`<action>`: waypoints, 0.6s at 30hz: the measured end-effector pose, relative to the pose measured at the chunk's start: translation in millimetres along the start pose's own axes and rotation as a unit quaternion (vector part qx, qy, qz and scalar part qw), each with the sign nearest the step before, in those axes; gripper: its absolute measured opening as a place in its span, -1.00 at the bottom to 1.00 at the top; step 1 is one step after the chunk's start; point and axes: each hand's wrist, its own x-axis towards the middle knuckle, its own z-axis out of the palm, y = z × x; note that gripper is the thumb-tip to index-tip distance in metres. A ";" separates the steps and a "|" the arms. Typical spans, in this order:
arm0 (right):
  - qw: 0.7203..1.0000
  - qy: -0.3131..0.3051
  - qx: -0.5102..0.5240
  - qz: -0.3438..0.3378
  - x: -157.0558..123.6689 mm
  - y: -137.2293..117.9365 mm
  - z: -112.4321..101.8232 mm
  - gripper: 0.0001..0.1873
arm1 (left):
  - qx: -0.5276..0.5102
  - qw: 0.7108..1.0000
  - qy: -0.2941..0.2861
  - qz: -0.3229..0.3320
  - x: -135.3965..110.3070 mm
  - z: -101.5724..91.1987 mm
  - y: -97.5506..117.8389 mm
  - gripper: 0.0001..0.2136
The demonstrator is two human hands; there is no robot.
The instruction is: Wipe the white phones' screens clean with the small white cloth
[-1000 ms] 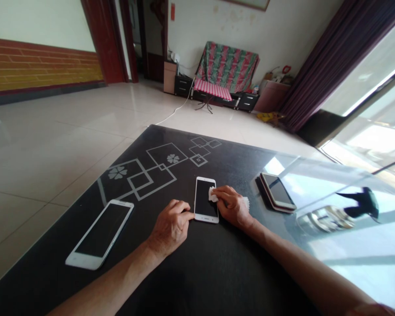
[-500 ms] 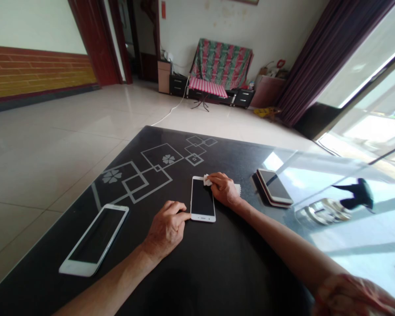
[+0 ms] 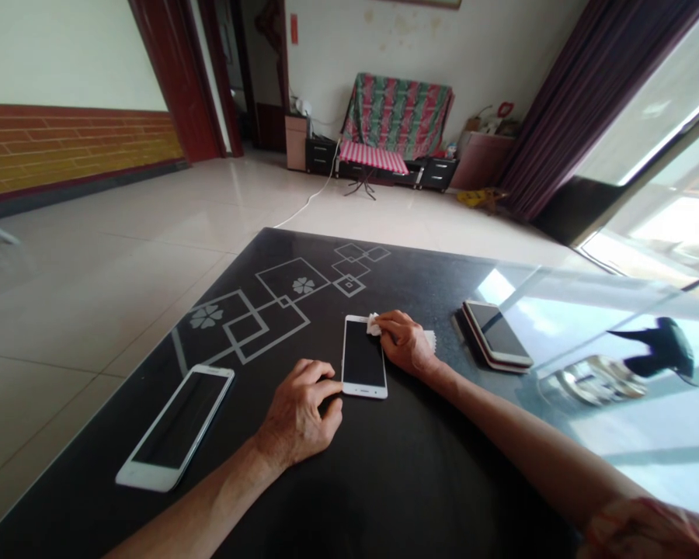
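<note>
A white smartphone [image 3: 364,357] with a dark screen lies face up on the black table. My right hand [image 3: 406,341] pinches a bunched white cloth [image 3: 373,324] against the phone's upper right corner. A zigzag-edged piece of the cloth shows beyond the wrist side of that hand. Beside the phone's lower left edge rests my left hand [image 3: 303,411], its index fingertip touching the edge. The left thumb is apart from the fingers, which are loosely bent. To the left lies a larger white smartphone [image 3: 178,427], also face up.
Stacked phones [image 3: 498,334] lie at the right, near a shiny metal-and-glass object [image 3: 599,380] with a black part. The black table [image 3: 419,481] has a glossy top and pale square patterns. A striped folding table [image 3: 373,157] stands on the floor beyond.
The view has shifted slightly, moving everything a little right and down. My left thumb has come away from the index finger. The right hand keeps the cloth at the same corner.
</note>
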 end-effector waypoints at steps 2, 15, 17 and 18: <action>1.000 -0.001 0.009 0.000 -5.5 -4.2 -3.5 -0.68 | 0.001 1.000 0.001 0.003 -0.1 -0.3 -0.3 -0.83; 0.999 -0.025 0.006 -0.021 -8.0 -3.3 -5.4 -0.63 | 0.025 0.999 0.002 0.022 0.0 3.8 -6.3 -0.85; 0.999 -0.024 0.000 -0.021 -5.8 1.3 -3.7 -0.63 | 0.028 0.999 -0.001 0.019 0.3 4.0 -5.8 -0.86; 1.000 -0.021 -0.001 -0.020 -4.9 2.9 -3.1 -0.64 | 0.030 0.999 -0.002 0.018 0.7 4.1 -5.4 -0.86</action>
